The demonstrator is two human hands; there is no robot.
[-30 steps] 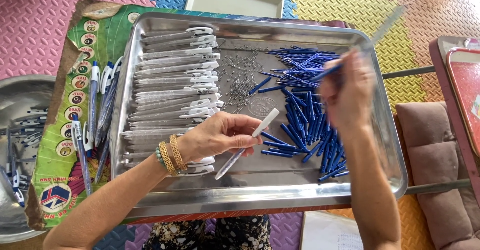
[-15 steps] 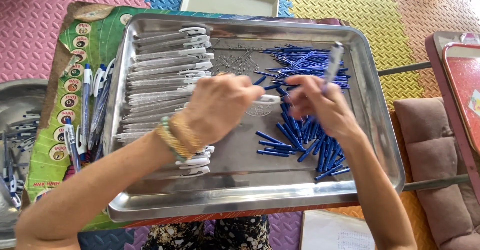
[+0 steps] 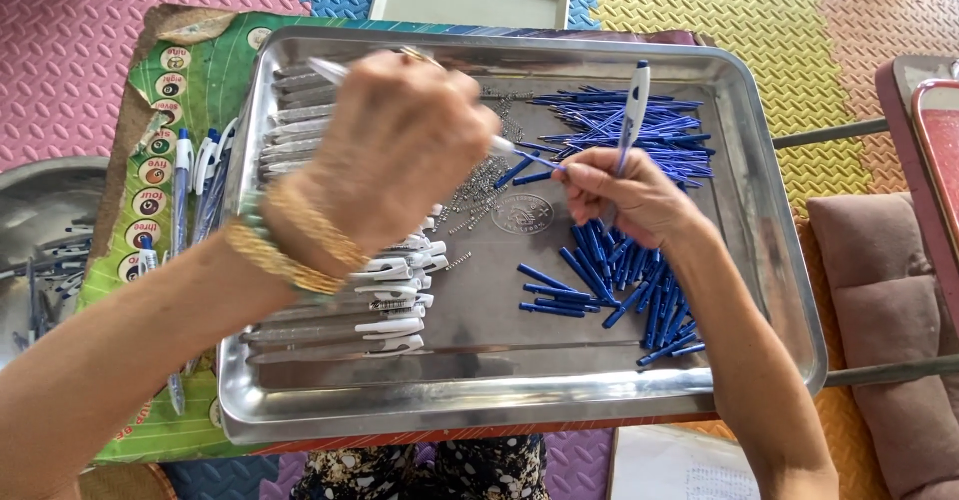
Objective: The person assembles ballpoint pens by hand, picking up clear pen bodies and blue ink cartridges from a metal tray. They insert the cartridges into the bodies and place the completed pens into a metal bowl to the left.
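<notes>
Meeting mid-tray, both hands join pen barrel and refill.

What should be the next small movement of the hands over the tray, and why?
Probably push the blue refill further into the white barrel. The left hand holds the barrel, the right hand pinches the refill at its mouth, and blue still shows between them.

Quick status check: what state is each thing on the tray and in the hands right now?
Left hand: gripping a white pen barrel.
Right hand: holding an upright white pen.
Blue refills: loose, heaped on the right.
White barrels: stacked on the left.
Springs: scattered mid-tray.
Metal tray: flat on the table.
</notes>
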